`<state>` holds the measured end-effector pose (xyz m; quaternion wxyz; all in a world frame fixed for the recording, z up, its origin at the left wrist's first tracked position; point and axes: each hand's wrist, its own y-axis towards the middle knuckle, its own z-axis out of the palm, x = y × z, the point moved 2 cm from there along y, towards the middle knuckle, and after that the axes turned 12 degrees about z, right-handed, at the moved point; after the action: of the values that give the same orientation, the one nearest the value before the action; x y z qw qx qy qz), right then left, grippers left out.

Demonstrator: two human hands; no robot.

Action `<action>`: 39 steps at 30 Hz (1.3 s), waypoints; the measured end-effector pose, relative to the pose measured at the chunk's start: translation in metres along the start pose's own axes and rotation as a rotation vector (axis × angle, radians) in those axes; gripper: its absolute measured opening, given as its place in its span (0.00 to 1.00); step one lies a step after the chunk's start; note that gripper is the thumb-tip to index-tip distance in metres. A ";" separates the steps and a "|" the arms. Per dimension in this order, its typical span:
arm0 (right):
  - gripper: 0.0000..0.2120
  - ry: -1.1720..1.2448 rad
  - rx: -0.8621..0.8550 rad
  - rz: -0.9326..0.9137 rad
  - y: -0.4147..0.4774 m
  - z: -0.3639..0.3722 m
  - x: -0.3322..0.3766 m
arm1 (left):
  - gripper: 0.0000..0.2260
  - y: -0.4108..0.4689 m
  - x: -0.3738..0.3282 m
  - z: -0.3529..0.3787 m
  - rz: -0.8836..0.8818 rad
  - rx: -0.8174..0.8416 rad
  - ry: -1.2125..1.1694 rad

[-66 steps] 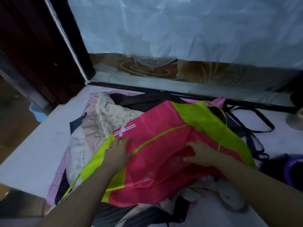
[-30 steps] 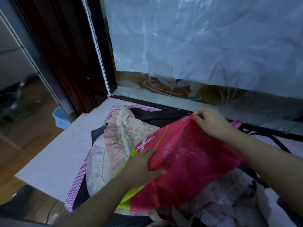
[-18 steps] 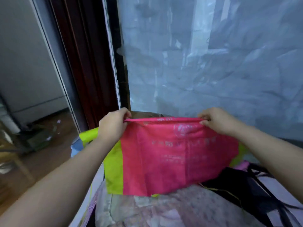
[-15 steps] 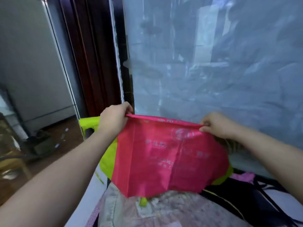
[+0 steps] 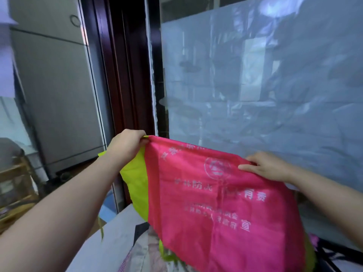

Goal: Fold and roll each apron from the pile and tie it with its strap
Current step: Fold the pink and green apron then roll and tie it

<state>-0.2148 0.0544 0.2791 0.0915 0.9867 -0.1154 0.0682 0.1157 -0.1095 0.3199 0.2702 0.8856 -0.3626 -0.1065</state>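
A pink apron [image 5: 216, 203] is held up above the bench [image 5: 114, 240], its top edge pinched by the fingers of the left hand [image 5: 125, 148] and right hand [image 5: 269, 167].

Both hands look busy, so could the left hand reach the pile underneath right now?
Probably not yet: the left hand grips the pink apron by its top edge, and the hanging apron screens most of the pile. It must let go first.
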 end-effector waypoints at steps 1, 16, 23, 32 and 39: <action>0.13 -0.024 0.077 0.011 0.001 0.000 -0.003 | 0.10 0.000 -0.002 0.000 -0.015 0.019 0.025; 0.19 -0.172 0.091 0.111 0.011 0.006 -0.024 | 0.08 -0.004 0.020 0.012 -0.083 -0.004 0.024; 0.05 0.037 0.228 0.106 0.004 0.045 -0.016 | 0.14 -0.005 0.021 0.011 -0.117 -0.230 -0.146; 0.11 0.427 0.289 0.213 0.001 0.039 -0.009 | 0.08 -0.011 0.028 0.016 -0.112 -0.184 -0.116; 0.13 0.171 0.208 0.150 0.006 0.034 -0.015 | 0.05 -0.018 0.033 0.029 -0.110 -0.135 -0.110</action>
<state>-0.2267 0.0447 0.2448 -0.0072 0.9701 -0.1727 0.1702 0.1384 -0.1340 0.2858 0.3026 0.8768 -0.3197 -0.1936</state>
